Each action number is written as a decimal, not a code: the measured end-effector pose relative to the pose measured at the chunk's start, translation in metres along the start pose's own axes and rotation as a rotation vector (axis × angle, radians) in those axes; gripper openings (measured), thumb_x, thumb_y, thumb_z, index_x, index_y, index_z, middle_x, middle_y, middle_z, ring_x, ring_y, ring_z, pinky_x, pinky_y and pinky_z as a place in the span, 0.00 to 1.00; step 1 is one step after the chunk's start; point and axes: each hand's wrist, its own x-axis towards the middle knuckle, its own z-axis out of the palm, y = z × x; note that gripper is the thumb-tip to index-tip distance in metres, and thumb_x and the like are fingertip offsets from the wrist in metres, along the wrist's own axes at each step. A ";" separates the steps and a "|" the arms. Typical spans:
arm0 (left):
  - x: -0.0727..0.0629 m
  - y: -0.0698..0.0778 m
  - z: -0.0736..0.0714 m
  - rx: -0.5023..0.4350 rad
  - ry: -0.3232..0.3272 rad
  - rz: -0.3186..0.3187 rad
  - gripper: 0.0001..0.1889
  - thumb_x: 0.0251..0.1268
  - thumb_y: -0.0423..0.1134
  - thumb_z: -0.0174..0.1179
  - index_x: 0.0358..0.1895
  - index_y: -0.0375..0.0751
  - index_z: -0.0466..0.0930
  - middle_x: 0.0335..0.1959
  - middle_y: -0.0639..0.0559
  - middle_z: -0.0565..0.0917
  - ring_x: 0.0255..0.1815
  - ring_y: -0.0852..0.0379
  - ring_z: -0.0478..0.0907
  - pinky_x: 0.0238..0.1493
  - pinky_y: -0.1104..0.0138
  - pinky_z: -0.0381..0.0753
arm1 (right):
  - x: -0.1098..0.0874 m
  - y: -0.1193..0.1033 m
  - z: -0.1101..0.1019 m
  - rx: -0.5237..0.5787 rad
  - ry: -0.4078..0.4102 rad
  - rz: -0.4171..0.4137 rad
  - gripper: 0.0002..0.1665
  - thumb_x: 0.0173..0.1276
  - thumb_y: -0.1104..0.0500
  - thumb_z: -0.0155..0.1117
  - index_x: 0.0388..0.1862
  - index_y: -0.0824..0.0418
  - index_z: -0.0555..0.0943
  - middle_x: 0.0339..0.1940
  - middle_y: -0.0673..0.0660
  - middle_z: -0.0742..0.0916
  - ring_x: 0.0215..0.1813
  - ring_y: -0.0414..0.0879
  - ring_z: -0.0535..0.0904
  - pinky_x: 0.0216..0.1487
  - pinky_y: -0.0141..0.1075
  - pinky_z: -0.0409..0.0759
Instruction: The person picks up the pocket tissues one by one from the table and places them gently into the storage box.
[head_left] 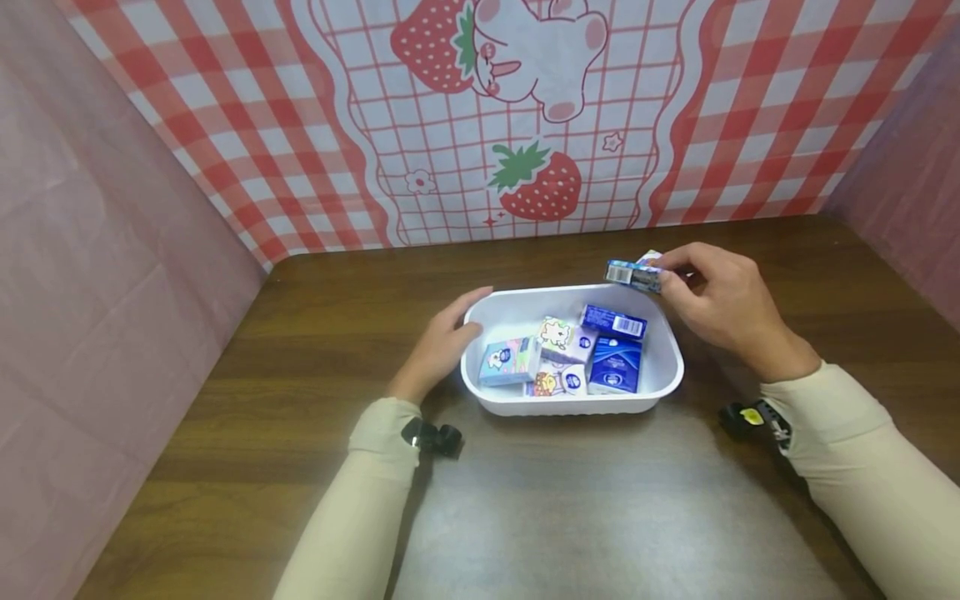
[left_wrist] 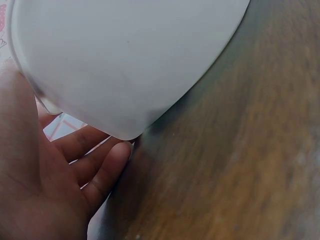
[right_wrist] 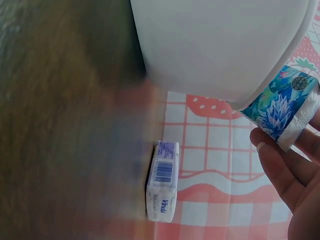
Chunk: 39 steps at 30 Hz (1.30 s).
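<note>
A white plastic basin (head_left: 480,402) stands on the table with several small tissue packs inside. My left hand (head_left: 441,346) holds the basin's left end, thumb at the rim and fingers (left_wrist: 107,170) against the outer wall. Over the basin's far right corner, my right hand (head_left: 723,304) pinches a blue floral tissue pack (right_wrist: 282,107) by one end. Inside lie a pale blue and pink pack (head_left: 510,361), a purple pack (head_left: 573,343), a cartoon pack (head_left: 558,381) and two dark blue packs, one flat (head_left: 617,364) and one on its side (head_left: 613,322).
Beyond the basin's far right corner, a white and purple tissue pack (right_wrist: 162,182) rests on the wooden table (head_left: 300,400). Behind the table hangs a red checked cloth (head_left: 247,108) with strawberries. Pink cloth (head_left: 97,250) hangs along the left side, and more on the right.
</note>
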 end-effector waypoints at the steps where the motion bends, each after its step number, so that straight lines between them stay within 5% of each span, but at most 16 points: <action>1: 0.000 0.000 0.000 0.001 -0.001 0.001 0.27 0.71 0.37 0.53 0.72 0.61 0.70 0.72 0.59 0.71 0.72 0.55 0.66 0.72 0.49 0.63 | 0.000 -0.001 0.000 0.005 0.002 -0.001 0.13 0.67 0.59 0.64 0.48 0.63 0.83 0.43 0.59 0.87 0.38 0.49 0.77 0.40 0.20 0.70; 22: 0.003 0.000 0.003 0.002 -0.003 0.002 0.27 0.72 0.39 0.53 0.72 0.64 0.70 0.71 0.62 0.71 0.72 0.56 0.66 0.71 0.48 0.64 | 0.000 -0.016 0.000 0.104 0.015 -0.079 0.04 0.64 0.66 0.64 0.39 0.63 0.80 0.44 0.56 0.89 0.40 0.35 0.78 0.40 0.20 0.75; 32: 0.001 0.002 0.001 -0.008 -0.005 0.003 0.27 0.72 0.38 0.53 0.71 0.63 0.71 0.71 0.60 0.71 0.72 0.55 0.66 0.71 0.48 0.64 | 0.002 -0.027 0.004 0.165 -0.029 -0.204 0.05 0.62 0.67 0.64 0.35 0.60 0.79 0.43 0.53 0.89 0.40 0.39 0.81 0.36 0.25 0.77; 39: -0.001 0.001 0.000 0.000 0.000 -0.003 0.27 0.72 0.37 0.53 0.72 0.62 0.70 0.71 0.60 0.71 0.72 0.55 0.65 0.72 0.49 0.63 | 0.002 -0.033 0.008 0.165 -0.081 -0.203 0.06 0.62 0.66 0.65 0.35 0.56 0.79 0.43 0.52 0.89 0.42 0.40 0.81 0.35 0.26 0.76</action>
